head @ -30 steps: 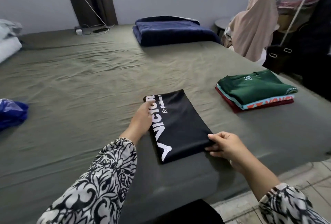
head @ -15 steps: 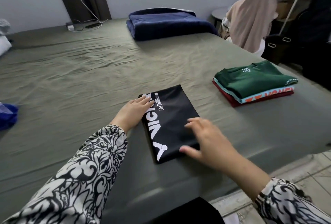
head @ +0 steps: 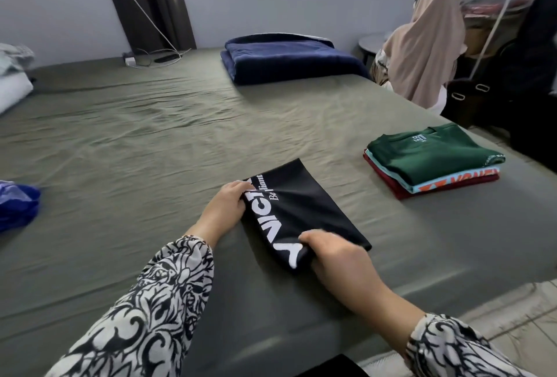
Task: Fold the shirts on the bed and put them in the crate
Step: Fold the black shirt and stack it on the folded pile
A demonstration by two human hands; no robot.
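A: Where is the shirt you are working on lying?

B: You are keeping the folded black shirt with white lettering (head: 304,213) near the front edge of the olive-green bed (head: 150,150), a little right of the middle. Its near left corner is lifting off the sheet; the far end is lying flat.

A: What are your hands doing?

B: Your left hand (head: 226,204) is gripping the shirt's left edge by the far part of the lettering, its fingers (head: 238,188) curling over the fabric. Your right hand (head: 337,256) is gripping the near end, its fingers (head: 316,236) lying curled on top of the cloth and bunching it. I cannot tell where either thumb is sitting. Both patterned black-and-white sleeves (head: 156,301) are reaching in from the near side.

A: And the other shirts?

B: A stack of folded shirts (head: 434,162) is sitting to the right, well apart from the black one: a dark green shirt on top, a light blue one with orange lettering under it, a dark red one at the bottom.

A: What else is lying on the bed?

B: A folded navy blanket (head: 289,57) is resting at the far side, and a crumpled blue garment (head: 18,204) is lying at the left edge.
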